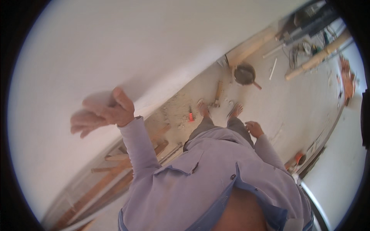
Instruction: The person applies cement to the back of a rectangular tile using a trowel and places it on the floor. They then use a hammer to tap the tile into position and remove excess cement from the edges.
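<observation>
My left hand (103, 112) is raised against or just in front of the pale wall (127, 46). Its fingers are spread and nothing is in it; whether the palm touches the wall I cannot tell. Low by my thigh hangs my right hand (254, 129), fingers loosely bent, with no object visible in it. On the dusty floor ahead of my feet lies a hammer-like tool (219, 92) with a wooden handle. A small red-handled tool (191, 115) is left of my feet. Farther off stands a round dark pan (244, 74) with a reddish handle, its contents dark grey.
Wooden boards (102, 188) lean or lie along the wall at the lower left. A wooden pole (318, 57) and tangled gear (302, 50) lie far right, near a thin white strip (273, 68). Reddish rubble (348, 81) and an orange container (299, 157) line the right side.
</observation>
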Action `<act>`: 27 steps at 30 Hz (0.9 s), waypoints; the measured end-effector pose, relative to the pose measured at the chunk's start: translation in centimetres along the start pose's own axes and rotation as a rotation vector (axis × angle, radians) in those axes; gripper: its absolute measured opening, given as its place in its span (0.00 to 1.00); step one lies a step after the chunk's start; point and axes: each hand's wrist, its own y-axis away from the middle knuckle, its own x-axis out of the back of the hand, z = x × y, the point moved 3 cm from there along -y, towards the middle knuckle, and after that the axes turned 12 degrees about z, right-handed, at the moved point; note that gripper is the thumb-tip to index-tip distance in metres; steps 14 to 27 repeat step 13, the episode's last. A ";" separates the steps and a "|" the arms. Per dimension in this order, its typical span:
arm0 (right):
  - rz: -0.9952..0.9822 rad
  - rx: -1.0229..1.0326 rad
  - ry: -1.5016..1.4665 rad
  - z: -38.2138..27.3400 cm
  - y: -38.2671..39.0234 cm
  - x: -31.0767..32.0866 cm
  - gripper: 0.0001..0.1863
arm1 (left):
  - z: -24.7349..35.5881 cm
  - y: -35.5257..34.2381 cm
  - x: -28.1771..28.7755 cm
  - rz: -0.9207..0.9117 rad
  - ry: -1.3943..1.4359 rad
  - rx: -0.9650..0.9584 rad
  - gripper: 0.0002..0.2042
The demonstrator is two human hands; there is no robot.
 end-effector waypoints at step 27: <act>0.197 -0.380 -0.370 8.9 13.8 -10.0 0.17 | 2.3 -1.6 0.1 -0.145 0.107 0.030 0.40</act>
